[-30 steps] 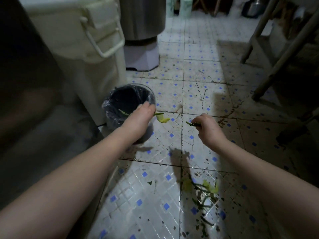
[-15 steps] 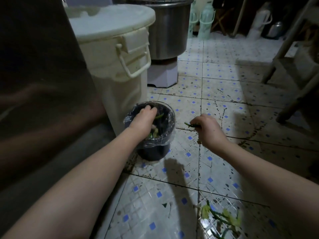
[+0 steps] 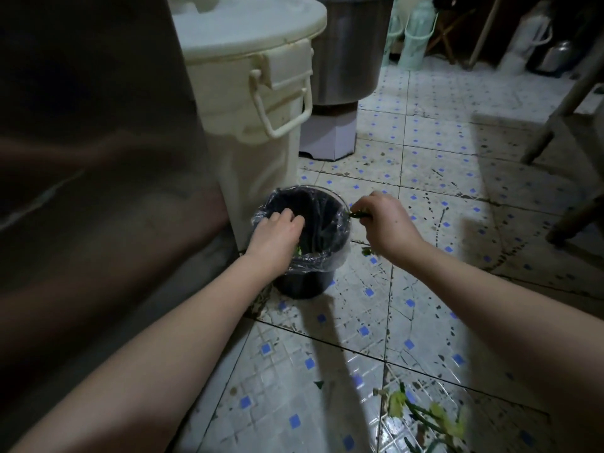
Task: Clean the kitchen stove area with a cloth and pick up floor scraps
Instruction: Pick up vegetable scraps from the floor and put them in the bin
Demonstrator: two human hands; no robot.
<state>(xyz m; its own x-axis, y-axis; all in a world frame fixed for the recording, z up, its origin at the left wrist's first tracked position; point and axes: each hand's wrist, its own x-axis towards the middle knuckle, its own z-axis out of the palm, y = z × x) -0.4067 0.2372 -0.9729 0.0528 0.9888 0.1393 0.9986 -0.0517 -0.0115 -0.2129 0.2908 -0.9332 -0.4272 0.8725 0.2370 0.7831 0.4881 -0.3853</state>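
A small dark bin (image 3: pixel 328 220) lined with a clear plastic bag stands on the tiled floor. My left hand (image 3: pixel 276 235) reaches into its mouth with the fingers curled downward; a bit of green shows under the palm, and whether it is still held I cannot tell. My right hand (image 3: pixel 387 223) hovers at the bin's right rim, pinching a green vegetable scrap (image 3: pixel 358 213). A small green piece (image 3: pixel 367 251) lies on the floor under that wrist. More green and yellow vegetable scraps (image 3: pixel 425 416) lie on the tiles at the lower right.
A large cream lidded bucket (image 3: pixel 258 103) stands just behind the bin, and a steel drum (image 3: pixel 346 47) on a pale base is behind that. A dark cabinet wall (image 3: pixel 98 158) runs along the left. Wooden legs (image 3: pixel 542 132) stand at the right.
My left hand went from the bin's edge down into the bin with its scraps. My right hand moved left to the bin's rim with its scrap. The view drew closer.
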